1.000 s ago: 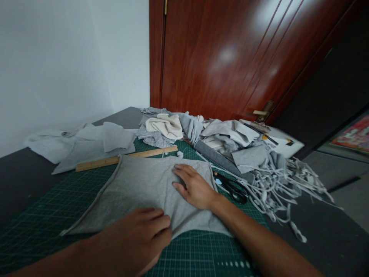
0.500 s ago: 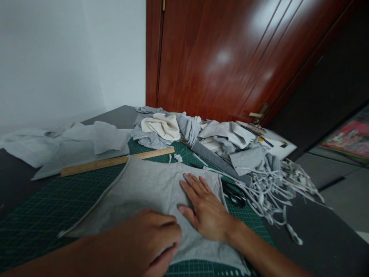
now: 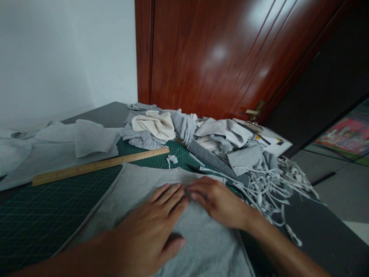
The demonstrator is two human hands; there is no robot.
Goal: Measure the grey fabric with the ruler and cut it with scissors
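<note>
Left hand (image 3: 150,234): I see it spread flat on the grey fabric (image 3: 138,188).
Right hand (image 3: 219,202): flat too, fingertips meeting the left's.
Ruler (image 3: 100,165): beyond my left hand.

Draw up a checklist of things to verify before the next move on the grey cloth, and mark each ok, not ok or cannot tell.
1. Left hand flat on the grey cloth: ok.
2. Right hand on the cloth, fingertips meeting the left's: ok.
3. Cloth lying on the cutting mat: ok.
4. Wooden ruler clear of the cloth: ok.
5. Scissors within reach: cannot tell.
6. Scrap strips off the cloth: ok.
</note>
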